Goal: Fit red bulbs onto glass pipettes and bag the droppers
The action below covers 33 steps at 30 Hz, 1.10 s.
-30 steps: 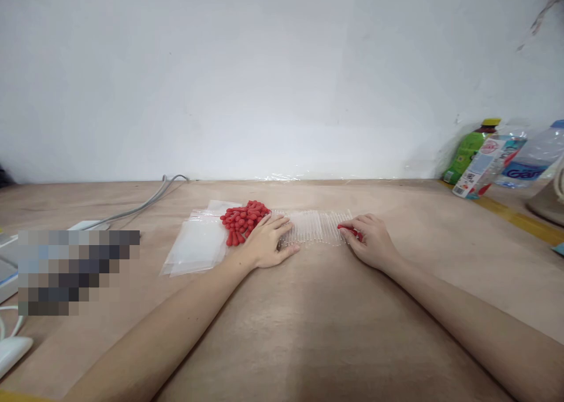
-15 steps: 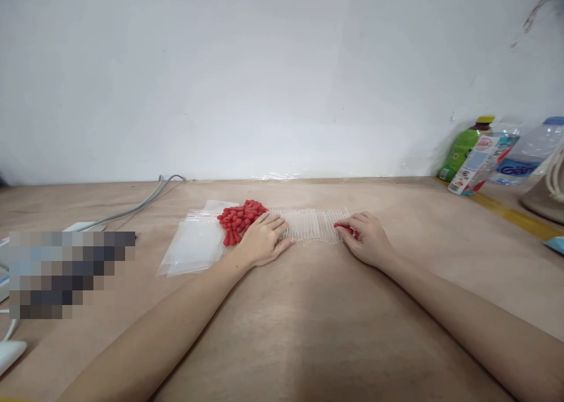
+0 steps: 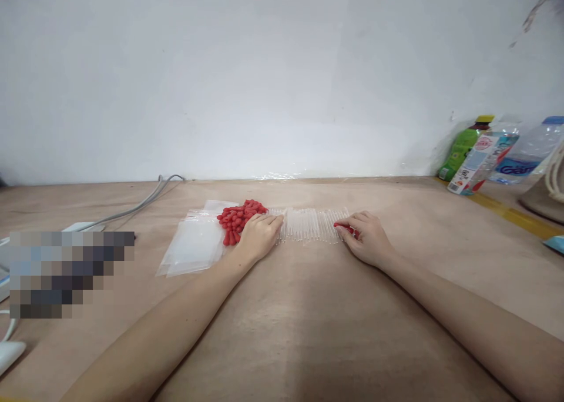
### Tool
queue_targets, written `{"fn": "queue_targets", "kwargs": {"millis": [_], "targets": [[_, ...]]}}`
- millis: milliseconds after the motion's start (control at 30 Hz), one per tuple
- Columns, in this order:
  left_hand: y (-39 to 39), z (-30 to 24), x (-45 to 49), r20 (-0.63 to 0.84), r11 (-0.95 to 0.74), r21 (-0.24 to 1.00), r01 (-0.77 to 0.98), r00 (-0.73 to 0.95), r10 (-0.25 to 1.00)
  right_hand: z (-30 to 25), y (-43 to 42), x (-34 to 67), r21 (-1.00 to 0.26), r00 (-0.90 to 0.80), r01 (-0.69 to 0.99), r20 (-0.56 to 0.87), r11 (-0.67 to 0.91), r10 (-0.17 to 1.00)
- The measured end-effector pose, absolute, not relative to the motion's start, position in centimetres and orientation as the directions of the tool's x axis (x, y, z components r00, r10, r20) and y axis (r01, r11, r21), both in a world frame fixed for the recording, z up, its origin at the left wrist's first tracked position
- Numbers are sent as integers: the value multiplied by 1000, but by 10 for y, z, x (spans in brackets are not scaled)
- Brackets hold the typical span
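A row of thin clear plastic sticks (image 3: 304,224) lies side by side on the wooden table. At its left end is my left hand (image 3: 259,237), fingers curled together and thumb out of sight; whatever they may pinch is hidden. My right hand (image 3: 368,238) rests at the row's right end, closed around red bulb-shaped pieces (image 3: 342,226) that show between thumb and fingers. Many similar pieces form a red pile (image 3: 240,218) just behind and left of my left hand. Beneath the pile's left side lie clear plastic bags (image 3: 194,243).
Grey cables (image 3: 150,199) run over the table at left, near a blurred patch (image 3: 70,272). A white object (image 3: 9,355) sits at the left edge. Back right, a green bottle (image 3: 462,149), a carton (image 3: 480,161) and a clear bottle (image 3: 524,155) stand by the wall (image 3: 282,79).
My left hand has drawn slightly left and its fingers have curled in, with the thumb no longer stretched out. More of the clear sticks show beside it. My right hand has stayed put.
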State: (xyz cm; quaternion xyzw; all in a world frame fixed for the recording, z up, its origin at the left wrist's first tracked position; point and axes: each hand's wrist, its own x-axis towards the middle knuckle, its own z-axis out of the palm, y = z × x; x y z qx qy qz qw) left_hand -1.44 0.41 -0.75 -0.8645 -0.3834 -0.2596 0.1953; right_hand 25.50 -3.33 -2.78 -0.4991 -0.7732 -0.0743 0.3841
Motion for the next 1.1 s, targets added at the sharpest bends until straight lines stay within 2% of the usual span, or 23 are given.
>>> {"fn": "queue_targets", "kwargs": {"millis": [67,133,233,333,433,500,633,767,933,1033,1100], "targets": [[7,-7,-17,657,-606,-73,792,495,568,-28,-33,255,-280,-196,826,672,490,714],[8,-6,-18,745,-622,48,782,387,544,-27,-33,255,-295,-183,821,675,489,715],[4,-7,-12,800,-665,356,656,154,580,-25,-34,254,-320,-164,803,692,502,703],[-2,-12,0,659,-625,690,366,43,751,-22,-36,250,-398,-115,760,696,514,708],[-7,-18,10,523,-534,834,140,110,845,-21,-37,245,-484,-70,714,669,506,740],[-9,-20,13,503,-519,850,91,151,851,-20,-38,241,-475,-98,707,669,524,737],[-12,-18,16,510,-524,851,42,172,843,-17,-40,233,-350,-228,760,645,548,729],[-14,-16,19,506,-512,859,-7,162,847,-14,-42,227,-294,-220,820,629,491,745],[-15,-17,18,512,-533,844,61,205,834,-15,-42,225,-244,-241,847,614,472,751],[-17,-15,14,587,-644,711,282,266,764,-16,-42,223,-213,-249,860,618,464,746],[-18,-12,13,653,-737,492,464,363,665,-16,-43,220,-186,-263,864,625,467,735]]}}
